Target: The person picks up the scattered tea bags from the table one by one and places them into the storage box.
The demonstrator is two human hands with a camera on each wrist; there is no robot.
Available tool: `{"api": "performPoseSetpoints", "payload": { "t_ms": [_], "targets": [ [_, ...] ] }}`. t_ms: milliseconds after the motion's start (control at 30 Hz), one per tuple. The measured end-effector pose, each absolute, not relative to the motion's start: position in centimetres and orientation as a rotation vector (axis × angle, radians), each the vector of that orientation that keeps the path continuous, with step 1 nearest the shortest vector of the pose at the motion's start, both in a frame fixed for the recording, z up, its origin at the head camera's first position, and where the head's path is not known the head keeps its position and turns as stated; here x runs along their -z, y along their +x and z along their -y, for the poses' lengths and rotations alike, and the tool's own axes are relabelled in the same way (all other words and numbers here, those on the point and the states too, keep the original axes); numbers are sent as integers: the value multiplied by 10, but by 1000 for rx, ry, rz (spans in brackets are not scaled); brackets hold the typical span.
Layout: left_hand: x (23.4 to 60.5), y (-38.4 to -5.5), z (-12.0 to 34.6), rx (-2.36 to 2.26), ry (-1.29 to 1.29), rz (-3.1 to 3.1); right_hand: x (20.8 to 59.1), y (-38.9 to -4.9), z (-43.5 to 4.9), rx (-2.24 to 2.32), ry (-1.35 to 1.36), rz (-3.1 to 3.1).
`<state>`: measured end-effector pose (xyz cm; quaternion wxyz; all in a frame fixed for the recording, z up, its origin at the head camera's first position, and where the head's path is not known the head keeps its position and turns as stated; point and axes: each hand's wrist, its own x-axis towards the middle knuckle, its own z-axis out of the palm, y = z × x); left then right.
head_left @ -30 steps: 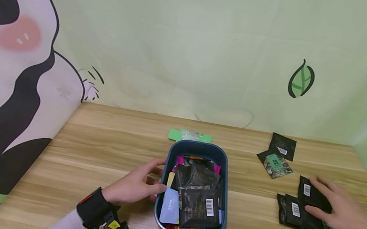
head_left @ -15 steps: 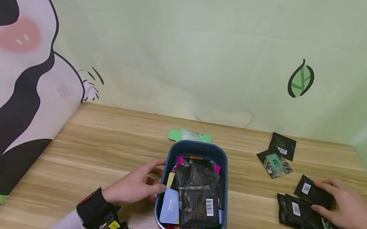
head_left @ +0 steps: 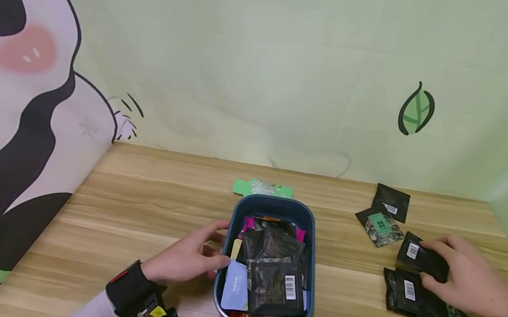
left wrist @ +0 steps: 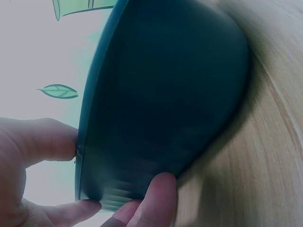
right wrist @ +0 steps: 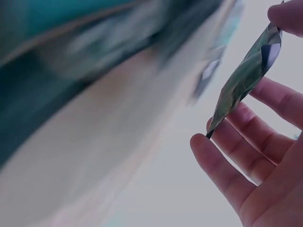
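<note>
My right hand (head_left: 473, 285) pinches a black sachet (head_left: 422, 257) with a white barcode label. The right wrist view shows the sachet (right wrist: 244, 78) edge-on between thumb and fingertips. Below it, several more black sachets (head_left: 402, 295) overlap on the table, one with a green and white print, partly hidden by the hand. My left hand (head_left: 188, 253) rests its relaxed fingers and thumb against the left side of a dark blue tub (head_left: 314, 271). In the left wrist view, fingertips touch the outer wall of the tub (left wrist: 161, 99) and its rim.
Black sachets, a blue packet (head_left: 237, 286) and other bright wrappers fill the tub. Behind it lies a flat green packet (head_left: 271, 189). Farther back on the right are a black sachet (head_left: 392, 200) and a patterned one (head_left: 384, 231). A printed backdrop borders the wooden table (head_left: 151, 191).
The right hand has taken hold of the barcoded black sachet and drawn it left and back, off the others. The left hand and tub have stayed in place.
</note>
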<state>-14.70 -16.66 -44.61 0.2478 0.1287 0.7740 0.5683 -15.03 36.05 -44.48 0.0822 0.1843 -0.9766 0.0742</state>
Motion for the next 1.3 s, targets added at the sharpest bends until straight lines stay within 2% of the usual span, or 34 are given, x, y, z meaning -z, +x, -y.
{"api": "performPoseSetpoints", "payload": {
  "t_ms": [467,833,1067,1300],
  "targets": [
    [445,-146,167,-1544,345,-2106,406,-165,-262,-336,845,2750],
    [444,-146,168,-1545,340,-2101,397,-166,-183,-495,1134,2643],
    [445,-146,168,-1556,343,-2095,397,-164,-154,-530,1214,2716],
    [447,-147,168,-1549,352,-2112,401,-156,-152,-537,1211,2859]
  ]
}}
